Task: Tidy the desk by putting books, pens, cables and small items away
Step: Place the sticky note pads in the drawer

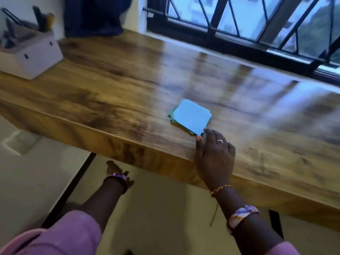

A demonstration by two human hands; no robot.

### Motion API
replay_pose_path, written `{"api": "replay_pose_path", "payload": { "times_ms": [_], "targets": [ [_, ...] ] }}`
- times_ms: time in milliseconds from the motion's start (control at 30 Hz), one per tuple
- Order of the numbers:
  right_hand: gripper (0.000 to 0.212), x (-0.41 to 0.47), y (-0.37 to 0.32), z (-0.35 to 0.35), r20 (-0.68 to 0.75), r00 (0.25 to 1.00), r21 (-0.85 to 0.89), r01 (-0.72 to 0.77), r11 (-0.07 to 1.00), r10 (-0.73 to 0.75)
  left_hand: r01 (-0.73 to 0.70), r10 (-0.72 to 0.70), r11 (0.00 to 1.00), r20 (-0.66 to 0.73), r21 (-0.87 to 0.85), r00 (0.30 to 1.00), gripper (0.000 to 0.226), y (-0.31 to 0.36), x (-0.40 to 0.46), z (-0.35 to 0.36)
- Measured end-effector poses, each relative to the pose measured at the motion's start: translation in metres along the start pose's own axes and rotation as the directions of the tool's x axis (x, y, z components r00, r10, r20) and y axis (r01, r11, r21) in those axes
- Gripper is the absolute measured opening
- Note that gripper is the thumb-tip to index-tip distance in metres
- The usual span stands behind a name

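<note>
A small stack of blue and green paper notes [191,116] lies on the wooden desk [114,89] near its front edge. My right hand [215,155] rests flat on the desk edge, fingers apart, with its fingertips touching the near corner of the stack. It grips nothing. My left hand [117,173] hangs below the desk edge, over the floor, and most of it is hidden by the wrist and a bracelet. Whether it holds anything does not show.
A white organiser box [35,56] with pens and dark items stands at the desk's far left. Dark blue cloth [95,15] hangs behind it. A barred window [257,21] runs along the desk's far side. Black desk legs [73,184] stand below on a pale floor.
</note>
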State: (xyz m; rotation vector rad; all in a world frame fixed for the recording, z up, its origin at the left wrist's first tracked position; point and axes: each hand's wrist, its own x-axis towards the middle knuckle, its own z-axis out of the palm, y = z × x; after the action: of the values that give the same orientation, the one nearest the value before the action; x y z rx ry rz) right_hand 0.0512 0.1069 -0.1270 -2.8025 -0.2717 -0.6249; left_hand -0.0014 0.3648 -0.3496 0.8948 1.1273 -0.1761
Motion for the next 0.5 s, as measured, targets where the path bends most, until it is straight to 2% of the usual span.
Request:
{"api": "replay_pose_path", "payload": {
  "times_ms": [67,200,300,433,500],
  "targets": [
    [0.048,-0.002,0.001,0.0,-0.017,1.0,-0.011,0.021,1.0,-0.021,0.079,-0.063,0.989,0.127,-0.126,0.99,0.075,0.024,-0.085,0.038],
    [0.054,-0.003,0.0,-0.001,-0.022,0.999,0.012,0.024,1.0,-0.024,0.049,0.019,0.937,0.189,-0.345,0.982,0.068,0.019,-0.096,0.055],
    [0.052,-0.004,0.001,-0.002,-0.042,0.999,0.017,0.023,1.0,-0.022,0.004,0.04,0.952,0.14,-0.305,0.989,0.058,0.018,-0.098,0.058],
    [0.051,-0.01,0.005,-0.006,-0.009,0.999,0.119,0.043,0.992,-0.042,0.008,0.082,0.937,0.241,-0.348,0.967,0.062,0.022,-0.115,0.06],
    [0.048,-0.032,0.009,-0.012,-0.019,0.992,0.034,0.128,0.991,-0.128,0.008,0.072,0.944,0.23,-0.331,0.971,0.062,0.019,-0.122,0.058]
  ]
}}
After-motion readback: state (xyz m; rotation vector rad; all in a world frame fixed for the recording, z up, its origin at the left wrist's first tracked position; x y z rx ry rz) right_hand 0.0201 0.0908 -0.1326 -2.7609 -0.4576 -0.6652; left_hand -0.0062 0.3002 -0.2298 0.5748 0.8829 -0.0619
